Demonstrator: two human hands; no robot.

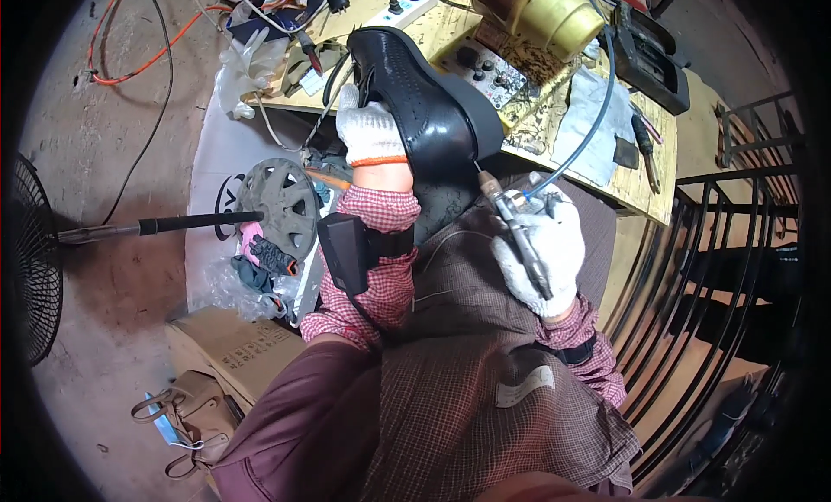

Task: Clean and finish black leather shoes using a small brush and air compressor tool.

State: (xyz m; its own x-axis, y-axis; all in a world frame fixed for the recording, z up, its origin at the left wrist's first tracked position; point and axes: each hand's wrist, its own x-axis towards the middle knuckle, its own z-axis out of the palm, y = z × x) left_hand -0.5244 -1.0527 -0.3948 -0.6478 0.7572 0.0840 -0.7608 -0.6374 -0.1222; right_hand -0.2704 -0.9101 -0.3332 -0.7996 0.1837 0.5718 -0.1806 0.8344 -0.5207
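A glossy black leather shoe [415,95] is tilted over the table's near edge, its thick sole turned to the right. My left hand [370,131], in a white knitted glove with an orange cuff, is closed around the shoe's opening, some fingers hidden inside or behind it. My right hand [550,247], gloved in white, grips a slim pen-shaped tool [518,229] with a brown front end. Its thin tip meets, or nearly meets, the seam between upper and sole. From near that hand a blue hose [603,95] curves up over the table.
On the wooden table [653,190] lie a control panel with knobs [485,67], a yellow container [558,19], a pale cloth [593,112] and a screwdriver [645,151]. A fan [35,260] stands left, cardboard box [229,346] lower left, black metal racks [692,286] right.
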